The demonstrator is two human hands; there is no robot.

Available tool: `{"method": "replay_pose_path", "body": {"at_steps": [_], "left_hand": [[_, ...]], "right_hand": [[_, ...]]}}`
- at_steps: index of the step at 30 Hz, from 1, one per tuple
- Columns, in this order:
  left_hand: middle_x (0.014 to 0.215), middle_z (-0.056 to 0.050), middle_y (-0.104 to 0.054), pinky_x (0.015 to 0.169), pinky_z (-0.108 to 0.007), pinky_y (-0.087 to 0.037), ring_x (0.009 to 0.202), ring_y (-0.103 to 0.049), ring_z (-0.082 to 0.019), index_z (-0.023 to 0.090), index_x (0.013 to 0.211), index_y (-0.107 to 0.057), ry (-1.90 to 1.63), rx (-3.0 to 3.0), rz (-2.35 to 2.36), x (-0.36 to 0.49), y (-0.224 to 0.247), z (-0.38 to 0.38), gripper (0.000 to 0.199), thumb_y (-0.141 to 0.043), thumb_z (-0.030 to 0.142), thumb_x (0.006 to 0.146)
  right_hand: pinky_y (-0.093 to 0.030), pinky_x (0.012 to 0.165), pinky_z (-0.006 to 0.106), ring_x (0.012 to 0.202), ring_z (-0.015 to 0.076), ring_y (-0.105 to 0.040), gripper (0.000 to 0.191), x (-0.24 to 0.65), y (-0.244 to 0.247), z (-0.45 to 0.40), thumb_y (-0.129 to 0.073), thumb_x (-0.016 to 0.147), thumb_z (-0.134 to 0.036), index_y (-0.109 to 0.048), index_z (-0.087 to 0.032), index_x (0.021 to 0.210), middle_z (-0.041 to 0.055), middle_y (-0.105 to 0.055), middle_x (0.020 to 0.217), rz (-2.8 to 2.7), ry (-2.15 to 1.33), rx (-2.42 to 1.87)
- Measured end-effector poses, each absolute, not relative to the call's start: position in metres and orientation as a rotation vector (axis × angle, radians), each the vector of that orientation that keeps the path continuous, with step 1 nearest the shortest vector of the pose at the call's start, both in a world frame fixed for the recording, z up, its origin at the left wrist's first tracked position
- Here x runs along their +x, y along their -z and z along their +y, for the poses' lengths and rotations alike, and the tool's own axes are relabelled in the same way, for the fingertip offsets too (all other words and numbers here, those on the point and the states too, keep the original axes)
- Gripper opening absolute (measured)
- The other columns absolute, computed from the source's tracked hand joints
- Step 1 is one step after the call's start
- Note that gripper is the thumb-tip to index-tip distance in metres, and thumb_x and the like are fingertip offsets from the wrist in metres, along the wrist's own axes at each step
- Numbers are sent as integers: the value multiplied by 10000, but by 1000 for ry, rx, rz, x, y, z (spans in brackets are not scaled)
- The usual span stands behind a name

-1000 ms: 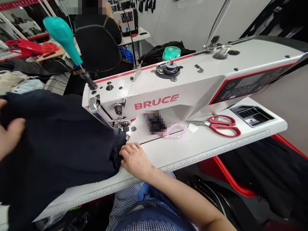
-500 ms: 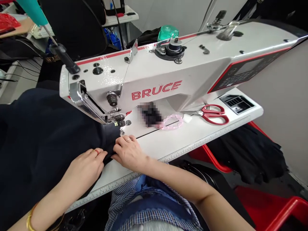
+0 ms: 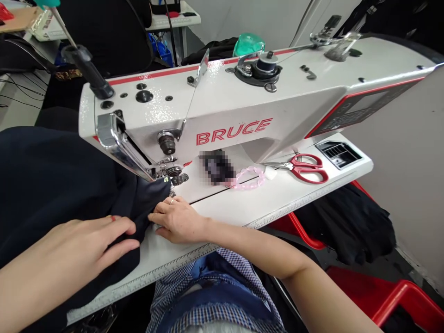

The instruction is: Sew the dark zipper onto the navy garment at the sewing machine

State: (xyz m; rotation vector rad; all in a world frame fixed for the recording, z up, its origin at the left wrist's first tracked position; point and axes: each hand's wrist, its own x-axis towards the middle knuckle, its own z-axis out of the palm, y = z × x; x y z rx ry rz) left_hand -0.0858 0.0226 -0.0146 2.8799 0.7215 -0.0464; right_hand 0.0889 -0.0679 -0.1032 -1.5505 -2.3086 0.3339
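A large dark navy cloth (image 3: 62, 175) spreads over the left side of the sewing machine (image 3: 222, 106), its narrow end lying by the needle and presser foot (image 3: 173, 178). My right hand (image 3: 178, 219) is closed at the cloth's near edge, just in front of the foot, with the thumb tucked low and the fingertips partly hidden. Farther left, my left hand (image 3: 86, 238) lies over the cloth with thumb and forefinger apart; its other fingertips are out of sight.
Red-handled scissors (image 3: 307, 169), a pink bead bracelet (image 3: 251, 178) and a blurred-out dark item (image 3: 218, 169) lie on the white table (image 3: 222, 210). A measuring scale (image 3: 194, 254) runs along its front edge. Dark fabric (image 3: 347, 222) fills a red container below right.
My left hand has moved left and nearer, its thumb now parted from the fingers. My right hand has shifted slightly left, and the cloth by the foot has bunched and turned. The view has shifted.
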Motion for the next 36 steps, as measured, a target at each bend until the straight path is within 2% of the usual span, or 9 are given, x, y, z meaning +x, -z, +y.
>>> {"method": "replay_pose_path", "body": {"at_steps": [3,6,11,17,21,25,29,32,36], "left_hand": [[946,-15,-637,697,-281,-499,788,-618,-163,259,980,-623,6,2945,446,-58,19,12,417,-282,478,887],[1165,-91,-557,890,-343,-449,1069,-523,-217,172,1199,-502,0,2994,348,-43,49,15,481,-291,474,890],[1295,-129,-469,878,-513,-420,1213,-374,-335,144,1256,-449,14,3188,418,-58,94,29,507,-263,445,893],[1281,-106,-487,871,-493,-425,1187,-400,-327,172,1208,-500,0,3249,310,-65,90,32,400,-361,345,875],[1118,-119,-583,915,-411,-425,1074,-497,-258,118,1050,-596,-128,3208,165,-52,84,31,292,-390,209,862],[853,-98,-622,697,-311,-506,758,-579,-185,99,1082,-578,-199,3253,74,-31,81,29,412,-297,5,795],[675,-68,-578,480,-291,-469,549,-535,-182,138,981,-629,-204,3362,33,-15,81,28,476,-271,-54,733],[664,-67,-565,492,-298,-477,570,-545,-191,141,955,-633,-237,3360,8,-17,83,31,444,-288,-40,743],[841,-113,-603,638,-319,-523,772,-586,-211,91,1039,-588,-242,3299,1,-33,89,37,385,-308,2,790]], "right_hand": [[-359,771,332,929,195,-474,199,91,109,-71,-496,845,-342,-628,-227,938,33,-572,1008,-2270,-335,-1517],[-340,852,301,1021,180,-447,210,106,112,-82,-461,875,-304,-650,-212,865,38,-578,1018,-2339,-342,-1368],[-316,873,294,1054,166,-429,234,127,117,-90,-407,916,-283,-631,-241,967,29,-550,1106,-2358,-226,-1312],[-328,717,302,849,164,-464,246,133,117,-68,-377,924,-279,-608,-196,914,32,-575,952,-2493,-67,-1191],[-319,686,295,794,156,-465,255,136,118,-64,-359,925,-232,-612,-206,902,30,-575,890,-2485,-10,-1137],[-316,674,295,775,160,-484,265,136,122,-68,-369,912,-194,-627,-229,860,20,-582,824,-2460,60,-1119],[-315,673,305,739,158,-499,249,135,124,-70,-384,904,-184,-626,-228,864,9,-587,754,-2466,93,-1103],[-301,621,302,723,156,-505,229,135,124,-70,-393,896,-168,-616,-216,886,6,-587,727,-2502,49,-1112],[-299,621,301,708,151,-507,208,137,122,-72,-396,900,-183,-602,-214,895,4,-581,732,-2536,-49,-1147]]}}
